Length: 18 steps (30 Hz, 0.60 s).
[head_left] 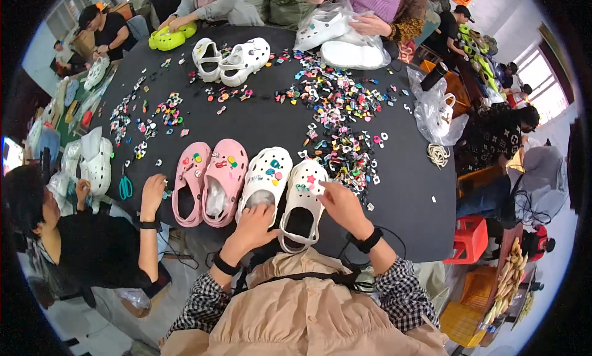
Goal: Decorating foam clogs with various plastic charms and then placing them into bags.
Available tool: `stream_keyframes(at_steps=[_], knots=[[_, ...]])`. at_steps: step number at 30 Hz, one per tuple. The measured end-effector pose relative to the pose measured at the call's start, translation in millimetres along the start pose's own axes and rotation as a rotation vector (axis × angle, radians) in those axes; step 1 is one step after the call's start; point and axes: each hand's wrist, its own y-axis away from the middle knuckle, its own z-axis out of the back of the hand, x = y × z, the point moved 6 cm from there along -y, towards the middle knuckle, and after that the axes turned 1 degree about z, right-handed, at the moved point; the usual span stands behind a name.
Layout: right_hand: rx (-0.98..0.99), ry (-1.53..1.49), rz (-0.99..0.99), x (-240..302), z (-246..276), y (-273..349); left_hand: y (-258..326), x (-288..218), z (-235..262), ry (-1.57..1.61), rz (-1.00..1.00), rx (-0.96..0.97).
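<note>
Four clogs stand side by side at the near edge of the black table. My left hand (254,227) reaches into the opening of a white clog (271,169), fingers curled over its rim. That clog bears blue, green and yellow charms, with crumpled clear plastic inside. My right hand (345,209) presses curled fingers against the right side of the off-white clog (306,175), beside its pink star charm (311,179). The inner fingertips are partly hidden. To the left, a pair of pink clogs has small charms, a left one (193,165) and a right one (226,161).
Loose charms (342,103) lie heaped across the black table (265,118). White clogs (245,58) stand at the far side. Scissors (126,187) lie left, near a co-worker's hand (153,192). A bagged clog (441,118) and a string bundle (438,155) lie right. Co-workers sit opposite.
</note>
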Motion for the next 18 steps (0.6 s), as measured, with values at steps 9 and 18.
stream_keyframes(at_steps=[9, 18], knots=[[0.089, -0.011, 0.513, 69, -101, -86, -25, -14, -26, -0.011, 0.187, -0.276], [-0.043, 0.418, 0.537, 88, -132, -68, -24, -2, -20, 0.054, 0.229, -0.157]])
